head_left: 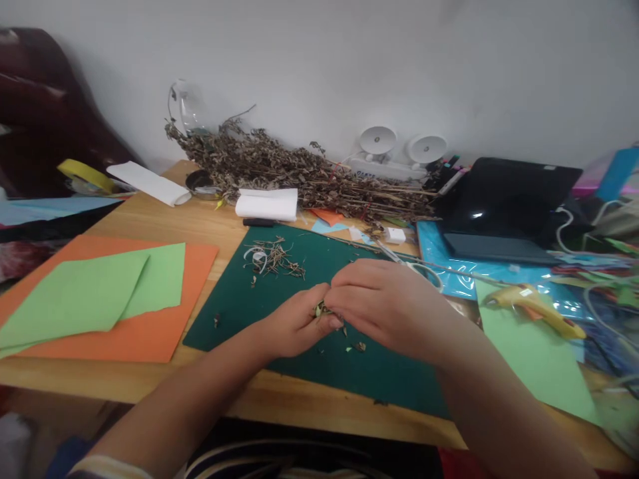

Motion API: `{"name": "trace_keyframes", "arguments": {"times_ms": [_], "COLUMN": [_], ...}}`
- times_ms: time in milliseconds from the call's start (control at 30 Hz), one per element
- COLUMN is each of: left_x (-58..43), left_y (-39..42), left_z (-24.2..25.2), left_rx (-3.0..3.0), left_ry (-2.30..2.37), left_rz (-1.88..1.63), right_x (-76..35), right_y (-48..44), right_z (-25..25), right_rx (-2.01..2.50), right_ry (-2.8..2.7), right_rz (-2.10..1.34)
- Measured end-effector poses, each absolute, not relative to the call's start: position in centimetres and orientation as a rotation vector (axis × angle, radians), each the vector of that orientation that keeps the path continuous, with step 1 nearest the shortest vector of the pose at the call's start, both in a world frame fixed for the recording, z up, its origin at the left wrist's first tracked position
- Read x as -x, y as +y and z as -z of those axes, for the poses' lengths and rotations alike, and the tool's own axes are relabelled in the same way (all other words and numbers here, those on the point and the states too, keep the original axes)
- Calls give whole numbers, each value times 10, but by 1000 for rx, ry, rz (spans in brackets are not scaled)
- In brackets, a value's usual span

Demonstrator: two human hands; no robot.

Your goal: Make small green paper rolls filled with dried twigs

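Mid-frame, the dried sprig [321, 310] is clamped between fingers of left hand [292, 327] and right hand [388, 306], tip to tip; its axis can't be made out.

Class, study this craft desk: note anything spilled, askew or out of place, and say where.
Dry plant bits lie scattered over the green mat, with more crumbs near the left hand and right hand, which pinch a sprig. The green sheets sit crooked on the orange paper.
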State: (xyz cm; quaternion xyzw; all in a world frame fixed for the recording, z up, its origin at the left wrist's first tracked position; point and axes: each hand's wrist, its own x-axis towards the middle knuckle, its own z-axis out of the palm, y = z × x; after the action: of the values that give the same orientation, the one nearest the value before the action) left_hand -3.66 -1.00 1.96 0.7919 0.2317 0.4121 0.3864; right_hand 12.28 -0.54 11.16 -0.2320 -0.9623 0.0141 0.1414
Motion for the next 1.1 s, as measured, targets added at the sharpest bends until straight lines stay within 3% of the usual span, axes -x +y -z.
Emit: {"name": "trace_keyframes", "arguments": {"times_ms": [733,933,1100], "left_x": [37,38,39], "left_y": [-8,-6,-4], "left_z": [-22,-17,-15], "left_rx": [-2101,-2151,-2188], "left_ry": [613,611,663], "left_rz": [-995,-1018,-1085], "right_x": [-120,-120,-120], "right_y": [-5,-4,-10], "right_z": [-101,-100,-97], "right_rx": [663,556,593], "right_ry": [-2552,-2539,-2667], "right_rz": [-432,-358,-90]}}
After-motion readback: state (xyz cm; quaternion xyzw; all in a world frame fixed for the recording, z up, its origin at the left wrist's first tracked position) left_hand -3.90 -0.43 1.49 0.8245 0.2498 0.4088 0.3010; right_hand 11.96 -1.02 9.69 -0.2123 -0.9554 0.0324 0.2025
